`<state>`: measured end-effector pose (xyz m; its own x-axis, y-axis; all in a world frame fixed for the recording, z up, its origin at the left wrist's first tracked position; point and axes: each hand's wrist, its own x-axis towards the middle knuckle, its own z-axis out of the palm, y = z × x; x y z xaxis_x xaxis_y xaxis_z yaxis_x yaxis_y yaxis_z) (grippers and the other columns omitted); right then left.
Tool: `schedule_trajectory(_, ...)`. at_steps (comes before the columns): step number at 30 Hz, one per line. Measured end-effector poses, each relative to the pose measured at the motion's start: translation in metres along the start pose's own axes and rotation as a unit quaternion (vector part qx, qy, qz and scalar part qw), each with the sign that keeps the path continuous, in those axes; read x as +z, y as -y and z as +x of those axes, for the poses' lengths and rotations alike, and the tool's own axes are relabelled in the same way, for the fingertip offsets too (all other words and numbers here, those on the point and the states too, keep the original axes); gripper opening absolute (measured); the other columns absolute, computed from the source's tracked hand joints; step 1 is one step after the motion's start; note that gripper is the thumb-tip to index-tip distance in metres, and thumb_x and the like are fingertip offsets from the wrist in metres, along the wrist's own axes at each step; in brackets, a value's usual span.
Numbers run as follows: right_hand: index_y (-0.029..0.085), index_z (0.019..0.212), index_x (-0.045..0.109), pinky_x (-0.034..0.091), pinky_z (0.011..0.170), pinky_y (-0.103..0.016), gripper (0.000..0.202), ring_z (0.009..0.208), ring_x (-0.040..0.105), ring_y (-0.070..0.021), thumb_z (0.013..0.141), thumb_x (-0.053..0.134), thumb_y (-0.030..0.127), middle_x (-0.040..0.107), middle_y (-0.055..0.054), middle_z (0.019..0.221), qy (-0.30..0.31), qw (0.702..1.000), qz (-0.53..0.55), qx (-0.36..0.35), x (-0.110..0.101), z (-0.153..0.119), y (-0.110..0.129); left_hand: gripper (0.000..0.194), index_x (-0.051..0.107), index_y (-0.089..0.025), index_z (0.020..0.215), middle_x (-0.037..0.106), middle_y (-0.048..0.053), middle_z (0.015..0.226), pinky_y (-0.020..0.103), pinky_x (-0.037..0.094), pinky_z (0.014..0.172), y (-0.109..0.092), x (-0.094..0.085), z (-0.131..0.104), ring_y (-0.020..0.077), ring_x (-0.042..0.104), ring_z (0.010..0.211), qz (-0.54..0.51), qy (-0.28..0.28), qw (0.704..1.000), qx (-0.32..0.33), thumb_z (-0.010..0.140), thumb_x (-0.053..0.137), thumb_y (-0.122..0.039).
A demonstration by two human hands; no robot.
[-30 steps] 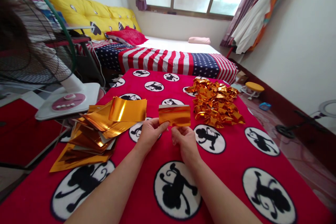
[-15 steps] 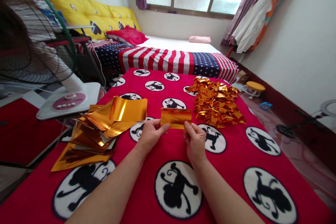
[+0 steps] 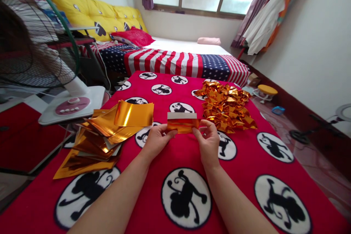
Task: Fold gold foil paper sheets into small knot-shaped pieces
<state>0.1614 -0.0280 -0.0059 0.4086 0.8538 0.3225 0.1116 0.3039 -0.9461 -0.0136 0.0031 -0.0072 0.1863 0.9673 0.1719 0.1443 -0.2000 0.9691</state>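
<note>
A small gold foil sheet (image 3: 182, 125), with a pale strip along its far edge, is held flat between my hands over the red monkey-print cloth (image 3: 148, 197). My left hand (image 3: 158, 139) pinches its left end, thumb on top. At the right end, my right hand (image 3: 207, 139) grips the near corner with the thumb and curled fingers. A loose stack of flat gold sheets (image 3: 134, 114) lies to the left. On the right is a heap of folded, crinkled gold pieces (image 3: 226, 108).
A fan (image 3: 72, 104) stands at the left edge of the cloth. Beyond the cloth is a bed (image 3: 175, 62) with a striped and starred cover. To the right on the floor are a yellow stool (image 3: 267, 90) and a dark stand base (image 3: 298, 136).
A pale strip now shows along the foil's far edge, where gold showed before. My right hand has shifted slightly right and its fingers are raised more.
</note>
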Motion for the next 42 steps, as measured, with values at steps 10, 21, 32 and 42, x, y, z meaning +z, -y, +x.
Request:
schedule_trajectory(10, 0.021, 0.091, 0.063, 0.042, 0.059, -0.024, 0.012, 0.064, 0.051, -0.0108, 0.082, 0.066, 0.028, 0.059, 0.0, 0.086, 0.026, 0.998, -0.027, -0.059, -0.002, 0.001, -0.005, 0.024, 0.073, -0.013, 0.082, 0.065, 0.0, 0.065, 0.02, 0.036, 0.052, -0.005, 0.0, 0.0, 0.011, 0.05, 0.056, 0.031, -0.011, 0.999, 0.003, 0.075, 0.068, -0.036)
schedule_trajectory(21, 0.021, 0.097, 0.062, 0.047, 0.06, -0.025, 0.018, 0.063, 0.056, -0.0124, 0.081, 0.066, 0.03, 0.062, 0.001, 0.076, 0.005, 0.998, -0.053, -0.037, 0.0, -0.003, 0.002, 0.029, 0.076, -0.015, 0.097, 0.073, 0.004, 0.078, 0.023, 0.043, 0.059, 0.005, -0.002, 0.003, 0.0163, 0.06, 0.066, 0.047, -0.013, 0.999, 0.01, 0.077, 0.068, -0.033)
schedule_trajectory(32, 0.022, 0.098, 0.065, 0.047, 0.062, -0.026, 0.016, 0.07, 0.058, -0.0137, 0.082, 0.065, 0.027, 0.064, -0.001, 0.085, 0.031, 0.997, -0.055, -0.049, -0.001, -0.001, -0.002, 0.025, 0.075, -0.014, 0.091, 0.072, 0.003, 0.075, 0.024, 0.044, 0.059, 0.003, -0.001, 0.003, 0.0166, 0.06, 0.065, 0.04, -0.008, 0.999, 0.004, 0.077, 0.067, -0.034)
schedule_trajectory(42, 0.02, 0.082, 0.07, 0.048, 0.07, -0.028, 0.016, 0.089, 0.062, -0.0189, 0.077, 0.058, 0.011, 0.065, -0.005, 0.092, 0.013, 0.989, -0.101, -0.11, -0.005, 0.003, -0.002, 0.054, 0.054, -0.021, 0.118, 0.057, 0.007, 0.114, 0.02, 0.046, 0.055, 0.0, -0.002, 0.003, 0.0139, 0.061, 0.083, 0.155, -0.15, 0.967, 0.137, 0.067, 0.063, -0.006)
